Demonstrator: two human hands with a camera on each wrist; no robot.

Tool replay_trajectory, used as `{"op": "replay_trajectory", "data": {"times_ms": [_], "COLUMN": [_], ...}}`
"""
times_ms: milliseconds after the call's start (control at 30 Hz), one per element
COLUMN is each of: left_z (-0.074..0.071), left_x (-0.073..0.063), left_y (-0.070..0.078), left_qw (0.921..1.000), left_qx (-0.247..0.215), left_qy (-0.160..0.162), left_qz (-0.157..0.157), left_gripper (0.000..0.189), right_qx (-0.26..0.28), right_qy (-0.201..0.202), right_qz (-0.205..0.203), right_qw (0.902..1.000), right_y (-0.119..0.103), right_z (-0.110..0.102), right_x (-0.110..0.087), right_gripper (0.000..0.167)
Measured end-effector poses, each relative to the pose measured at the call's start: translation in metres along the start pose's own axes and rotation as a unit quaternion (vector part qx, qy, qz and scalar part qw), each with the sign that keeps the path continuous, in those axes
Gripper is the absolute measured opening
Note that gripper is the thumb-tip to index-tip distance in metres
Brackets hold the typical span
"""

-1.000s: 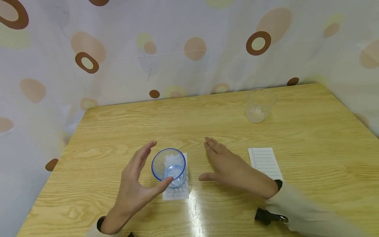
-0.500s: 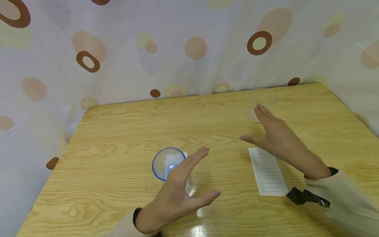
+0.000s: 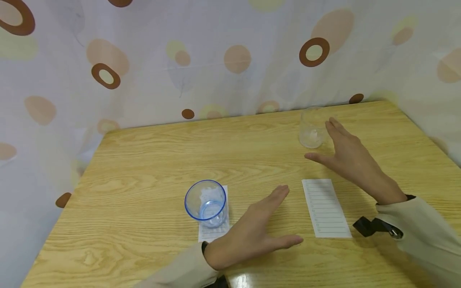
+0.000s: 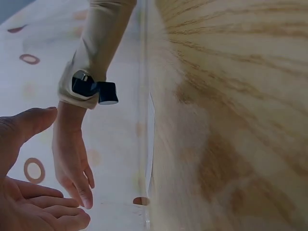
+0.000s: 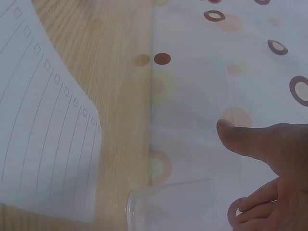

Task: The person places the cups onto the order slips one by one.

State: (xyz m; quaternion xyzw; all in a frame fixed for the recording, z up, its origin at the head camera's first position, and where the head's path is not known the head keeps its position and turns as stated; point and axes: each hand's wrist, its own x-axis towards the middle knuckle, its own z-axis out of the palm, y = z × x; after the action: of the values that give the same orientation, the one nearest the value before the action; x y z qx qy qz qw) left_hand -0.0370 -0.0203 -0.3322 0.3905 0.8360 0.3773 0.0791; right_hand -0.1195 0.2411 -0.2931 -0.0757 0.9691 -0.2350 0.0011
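Observation:
A clear plastic cup (image 3: 310,134) stands upright at the back right of the table. My right hand (image 3: 351,156), thumb and fingers spread and holding nothing, is just to the right of this cup and overlaps its edge in the head view. The right wrist view shows the clear cup (image 5: 168,207) at its lower edge, below the thumb. My left hand (image 3: 253,232) is over the front middle of the table, fingers extended, thumb apart, with nothing in it. Left of it a blue-rimmed clear cup (image 3: 212,222) stands on a lined paper slip.
A second lined checklist slip (image 3: 325,208) lies flat between the two hands on the wooden table (image 3: 144,168). Behind the table hangs a white curtain (image 3: 209,52) with brown and peach spots. A black wrist-worn device (image 3: 376,228) sits by the right sleeve.
My left hand has moved right, away from the blue-rimmed cup. My right hand has moved right and back, up beside the clear cup. Both cups and slips have stayed in place.

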Motion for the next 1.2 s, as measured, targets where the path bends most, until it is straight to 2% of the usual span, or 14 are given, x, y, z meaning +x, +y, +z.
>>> {"op": "replay_trajectory", "data": {"times_ms": [67, 200, 367, 533, 667, 900, 1200], "left_z": [0.004, 0.014, 0.025, 0.028, 0.031, 0.035, 0.038], "left_x": [0.006, 0.017, 0.032, 0.048, 0.056, 0.070, 0.080], "left_y": [0.001, 0.003, 0.003, -0.002, -0.004, -0.007, -0.010], "left_qw": [0.9991, 0.9912, 0.9805, 0.9636, 0.9591, 0.9561, 0.9512], "left_qx": [0.009, 0.062, 0.123, 0.180, 0.186, 0.199, 0.207], "left_qy": [-0.037, -0.112, -0.151, -0.198, -0.213, -0.214, -0.226], "left_qz": [-0.020, -0.033, -0.022, -0.010, -0.018, -0.025, -0.038], "left_gripper": [0.097, 0.108, 0.098, 0.096, 0.096, 0.097, 0.099], "right_qx": [0.006, 0.021, 0.032, 0.043, 0.048, 0.059, 0.091], "right_qy": [0.006, 0.026, 0.049, 0.062, 0.062, 0.068, 0.080], "right_qz": [0.004, 0.013, 0.019, 0.032, 0.037, 0.049, 0.065], "right_qw": [1.0000, 0.9994, 0.9981, 0.9966, 0.9962, 0.9947, 0.9905], "right_y": [0.003, 0.011, 0.021, 0.026, 0.029, 0.036, 0.041], "right_z": [0.000, -0.002, -0.002, 0.001, 0.004, 0.010, 0.014], "right_x": [0.002, 0.006, 0.013, 0.023, 0.030, 0.038, 0.043], "right_gripper": [0.108, 0.109, 0.110, 0.113, 0.115, 0.113, 0.116]}}
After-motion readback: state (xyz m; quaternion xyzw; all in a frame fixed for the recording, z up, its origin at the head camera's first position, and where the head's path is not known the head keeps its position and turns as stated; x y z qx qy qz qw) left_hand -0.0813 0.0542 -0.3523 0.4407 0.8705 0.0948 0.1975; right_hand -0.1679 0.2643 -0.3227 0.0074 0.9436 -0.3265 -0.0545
